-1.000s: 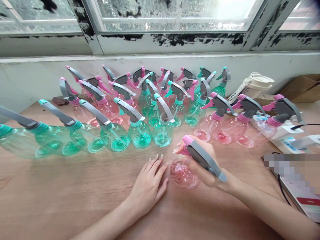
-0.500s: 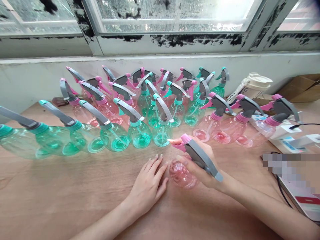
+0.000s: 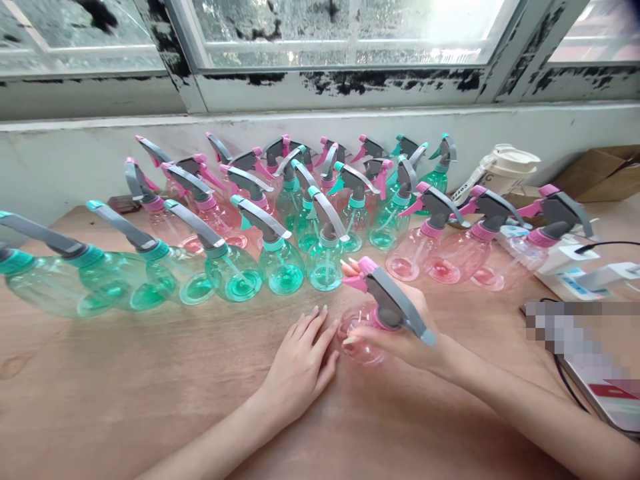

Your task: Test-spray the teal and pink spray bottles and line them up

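Note:
A pink spray bottle (image 3: pixel 363 350) with a grey and pink trigger head stands on the table, with my right hand (image 3: pixel 413 333) around it. My right thumb lies across the near side of the clear pink body, and the fingertips show behind the trigger. Part of the bottle is hidden by that hand. Just left of it, my left hand (image 3: pixel 300 360) rests flat on the wood with its fingers stretched out, holding nothing. Beyond the hands, a green spray bottle (image 3: pixel 326 270) ends a front row of several green ones.
Several more pink and green spray bottles are grouped toward the wall, with a pink spray bottle (image 3: pixel 407 257) in a short row at right. A white cup (image 3: pixel 510 163), a brown paper bag (image 3: pixel 603 173), a power strip (image 3: pixel 575 283) with cables and a partly blurred laptop (image 3: pixel 605 387) lie to the right.
My right thumb has shifted from near the bottle's neck down to its body, and the trigger head now shows more fully. My left hand has stayed in place.

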A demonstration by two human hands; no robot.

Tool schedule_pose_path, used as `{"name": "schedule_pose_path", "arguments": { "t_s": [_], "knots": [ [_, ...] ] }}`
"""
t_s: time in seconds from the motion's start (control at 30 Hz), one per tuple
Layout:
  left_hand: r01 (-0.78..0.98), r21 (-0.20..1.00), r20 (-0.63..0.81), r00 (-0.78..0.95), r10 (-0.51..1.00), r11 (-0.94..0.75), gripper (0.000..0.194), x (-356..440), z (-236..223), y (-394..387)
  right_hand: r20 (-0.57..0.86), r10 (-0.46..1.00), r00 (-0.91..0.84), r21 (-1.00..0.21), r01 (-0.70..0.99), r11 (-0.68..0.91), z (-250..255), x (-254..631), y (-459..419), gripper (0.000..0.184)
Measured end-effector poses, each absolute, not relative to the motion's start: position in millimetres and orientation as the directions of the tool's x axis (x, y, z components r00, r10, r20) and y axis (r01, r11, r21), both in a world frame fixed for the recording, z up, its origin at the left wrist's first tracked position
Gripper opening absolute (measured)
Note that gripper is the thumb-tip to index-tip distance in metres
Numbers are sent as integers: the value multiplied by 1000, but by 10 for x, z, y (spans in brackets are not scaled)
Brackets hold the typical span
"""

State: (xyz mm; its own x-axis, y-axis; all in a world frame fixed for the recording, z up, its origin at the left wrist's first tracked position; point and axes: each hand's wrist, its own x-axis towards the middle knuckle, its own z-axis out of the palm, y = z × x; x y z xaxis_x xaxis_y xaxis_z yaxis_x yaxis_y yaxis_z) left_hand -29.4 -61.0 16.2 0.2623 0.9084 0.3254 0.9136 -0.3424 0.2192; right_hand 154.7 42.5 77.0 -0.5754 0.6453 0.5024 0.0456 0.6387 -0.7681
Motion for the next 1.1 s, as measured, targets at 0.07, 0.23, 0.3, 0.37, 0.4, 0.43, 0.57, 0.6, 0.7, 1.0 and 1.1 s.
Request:
{"name": "schedule_pose_path", "arguments": {
  "t_s": [0.07, 0.23, 0.3, 0.37, 0.4, 0.43, 0.57, 0.6, 0.7, 1.0, 1.1],
  "knots": [
    [914, 223, 315, 260, 913, -338, 30, -290, 166, -613, 476, 666, -575, -775, 84, 626, 708, 1569, 384, 51],
    [921, 211, 293, 260, 920, -328, 34, -286, 166, -621, 421, 671, -610, -746, 189, 639, 576, 1713, 231, 57],
    [922, 202, 296, 265, 918, -332, 36, -286, 160, -623, 409, 688, -600, -701, 276, 658, 548, 1797, 208, 54],
    [920, 197, 300, 272, 914, -339, 36, -287, 154, -625, 427, 719, -549, -648, 369, 667, 535, 1875, 241, 48],
    [919, 197, 303, 274, 913, -341, 36, -287, 152, -626, 437, 737, -516, -621, 420, 662, 535, 1906, 281, 44],
    [918, 198, 305, 276, 911, -344, 36, -286, 149, -627, 440, 759, -480, -598, 474, 647, 538, 1929, 335, 42],
    [913, 211, 324, 271, 907, -348, 36, -283, 142, -627, 357, 850, -387, -579, 623, 527, 586, 1925, 617, 47],
    [913, 215, 325, 268, 907, -347, 36, -282, 141, -627, 335, 868, -365, -590, 637, 496, 602, 1902, 681, 48],
    [915, 219, 322, 260, 910, -339, 36, -280, 135, -629, 316, 905, -286, -629, 651, 425, 640, 1804, 813, 53],
    [919, 212, 326, 256, 910, -334, 37, -277, 131, -640, 437, 877, -201, -609, 652, 453, 635, 1547, 973, 69],
    [919, 216, 328, 249, 911, -328, 36, -280, 136, -645, 455, 867, -202, -580, 672, 461, 605, 1496, 1057, 70]
  ]
}}
